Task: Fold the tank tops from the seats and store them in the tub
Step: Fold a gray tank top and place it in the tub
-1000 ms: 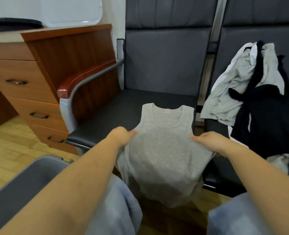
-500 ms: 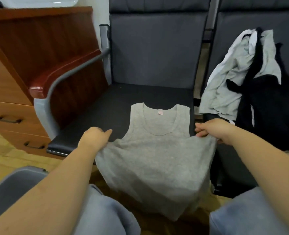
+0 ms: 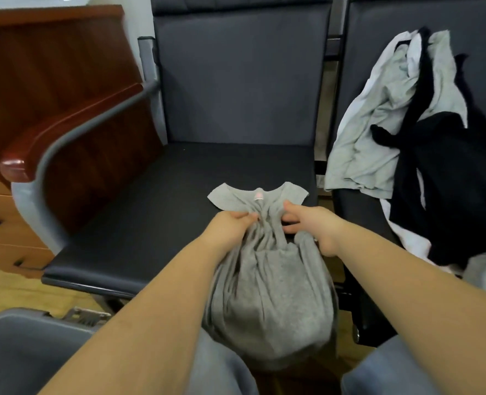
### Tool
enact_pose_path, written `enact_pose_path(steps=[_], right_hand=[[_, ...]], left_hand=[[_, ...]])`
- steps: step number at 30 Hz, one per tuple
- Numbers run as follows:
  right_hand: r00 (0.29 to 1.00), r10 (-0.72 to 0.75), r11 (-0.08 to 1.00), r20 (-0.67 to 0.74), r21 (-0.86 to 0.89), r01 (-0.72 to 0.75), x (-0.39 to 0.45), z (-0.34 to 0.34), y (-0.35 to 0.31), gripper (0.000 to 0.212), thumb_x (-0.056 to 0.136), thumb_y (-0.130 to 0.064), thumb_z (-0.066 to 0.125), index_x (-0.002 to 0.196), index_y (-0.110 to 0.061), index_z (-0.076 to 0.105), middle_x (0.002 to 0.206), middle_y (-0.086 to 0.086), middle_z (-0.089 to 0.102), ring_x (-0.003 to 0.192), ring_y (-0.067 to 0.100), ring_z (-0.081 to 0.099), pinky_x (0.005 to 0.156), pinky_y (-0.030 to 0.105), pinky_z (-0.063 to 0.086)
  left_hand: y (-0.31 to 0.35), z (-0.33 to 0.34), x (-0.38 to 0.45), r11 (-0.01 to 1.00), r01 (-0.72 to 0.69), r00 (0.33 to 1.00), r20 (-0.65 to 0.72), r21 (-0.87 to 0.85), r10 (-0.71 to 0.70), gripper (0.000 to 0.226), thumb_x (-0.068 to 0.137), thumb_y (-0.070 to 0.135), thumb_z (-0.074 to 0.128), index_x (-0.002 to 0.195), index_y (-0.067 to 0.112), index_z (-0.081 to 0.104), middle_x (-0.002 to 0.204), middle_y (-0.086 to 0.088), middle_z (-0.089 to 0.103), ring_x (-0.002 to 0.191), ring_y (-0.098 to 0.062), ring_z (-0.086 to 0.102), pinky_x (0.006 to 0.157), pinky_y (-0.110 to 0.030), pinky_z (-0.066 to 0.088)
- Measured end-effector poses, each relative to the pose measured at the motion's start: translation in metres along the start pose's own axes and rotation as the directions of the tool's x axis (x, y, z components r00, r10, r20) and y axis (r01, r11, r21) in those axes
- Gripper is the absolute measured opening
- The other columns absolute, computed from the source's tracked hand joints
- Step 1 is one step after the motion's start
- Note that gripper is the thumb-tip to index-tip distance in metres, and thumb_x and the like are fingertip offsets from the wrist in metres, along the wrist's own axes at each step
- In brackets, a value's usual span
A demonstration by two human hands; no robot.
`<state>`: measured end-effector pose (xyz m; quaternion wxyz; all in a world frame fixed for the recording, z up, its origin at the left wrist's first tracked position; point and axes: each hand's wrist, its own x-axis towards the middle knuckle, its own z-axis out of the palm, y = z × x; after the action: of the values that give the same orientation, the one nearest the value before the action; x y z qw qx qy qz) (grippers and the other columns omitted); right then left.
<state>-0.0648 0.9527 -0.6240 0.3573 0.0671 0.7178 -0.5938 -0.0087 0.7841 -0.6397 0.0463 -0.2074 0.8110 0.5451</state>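
**Grey knit top gathered at mid-body, both hands on it**

Grey jersey, thin and limp: the top bunched into soft vertical pleats wherever it was pinched. Its neck and straps lay flat on the seat; the body hung off the front edge toward the lap. Left hand and right hand sat close together, each with fingers curled into the cloth just below the neckline.

Handling, judged: light, no stiffness, not fragile, likely to slide a little on the smooth dark seat pad (vinyl or leather, cannot tell). Grips at the side seams or hem corners would hold it flatter than a central pinch.

A pink label showed inside the collar. More tops, pale grey, white and black, lay heaped on the next seat. The tub, grey plastic with rounded rim, stood low left.
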Motion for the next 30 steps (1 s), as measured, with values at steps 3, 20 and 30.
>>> enact_pose_path(steps=[3, 20, 30], right_hand=[[1.000, -0.003, 1.000, -0.002, -0.017, 0.003, -0.004, 0.008, 0.003, 0.058, 0.083, -0.060, 0.061, 0.114, -0.010, 0.064, 0.111, 0.010, 0.066, 0.100, 0.026, 0.065, 0.083, 0.039, 0.054], [0.928, -0.075, 0.964, -0.364, 0.210, 0.161, -0.037, -0.047, 0.012, 0.069, 0.069, -0.058, 0.077, 0.111, -0.004, 0.065, 0.107, 0.009, 0.068, 0.102, 0.027, 0.064, 0.098, 0.042, 0.049], [0.872, -0.097, 0.920, -0.480, 0.291, 0.263, -0.044, -0.061, 0.009, 0.066, 0.090, -0.063, 0.046, 0.127, -0.009, 0.055, 0.125, 0.005, 0.059, 0.113, 0.028, 0.056, 0.104, 0.045, 0.043]], left_hand=[[0.014, 0.021, -0.013, 0.996, -0.074, 0.982, 0.168, -0.045, 0.080, 0.027, 0.097, 0.032, 0.055, 0.115, 0.018, 0.071, 0.112, 0.004, 0.070, 0.104, -0.009, 0.065, 0.097, -0.029, 0.050], [0.027, -0.021, -0.074, 0.905, -0.111, 0.961, 0.276, 0.411, -0.007, 0.037, 0.073, 0.060, 0.070, 0.094, 0.029, 0.070, 0.095, 0.011, 0.067, 0.091, -0.007, 0.062, 0.069, -0.023, 0.044], [0.011, -0.060, -0.085, 0.999, -0.004, 0.984, 0.177, -0.043, 0.012, 0.026, 0.090, 0.033, 0.062, 0.109, 0.017, 0.070, 0.104, 0.002, 0.074, 0.106, -0.018, 0.066, 0.097, -0.035, 0.047]])
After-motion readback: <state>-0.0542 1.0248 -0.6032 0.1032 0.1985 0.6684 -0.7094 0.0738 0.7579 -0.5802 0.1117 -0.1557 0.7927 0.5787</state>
